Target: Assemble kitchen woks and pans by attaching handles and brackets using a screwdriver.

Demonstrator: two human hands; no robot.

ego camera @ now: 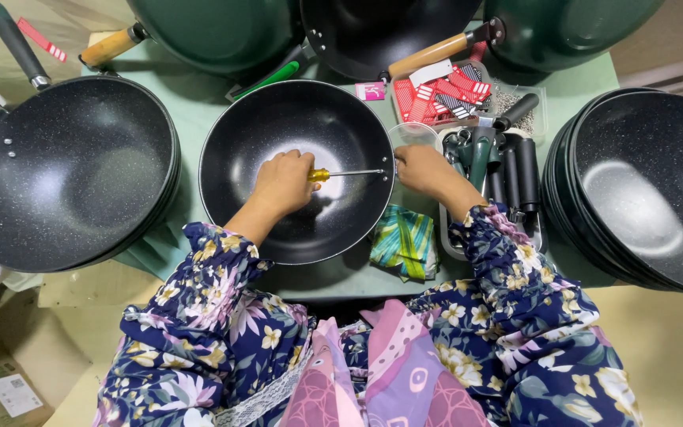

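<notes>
- A person in a floral blouse bends over a black speckled pan (298, 142) at the centre of a pale green worktop (199, 107).
- The left hand (284, 182) is clenched round the yellow grip of a screwdriver (341, 173), whose thin steel shaft lies level across the bowl, tip pointing to 3 o'clock at the pan's rim.
- The right hand (427, 170) rests at that rim, fingers curled at the spot the tip meets (whether it pinches some small part there cannot be told).
- The pan looks stiff and fairly heavy, its coated inside likely slick; with no handle in sight on it, the rim seems the surest place to grasp.
- The screwdriver is light and rigid, best held by its ribbed yellow grip, as here.
- At 3 o'clock of the pan, a tray of dark handles (507, 170); at 1 o'clock, a box of red-and-white tags (440, 93).
- Stacked pans stand at 9 o'clock (69, 170) and at 3 o'clock (642, 186); a striped cloth (405, 241) lies at 5 o'clock.
</notes>
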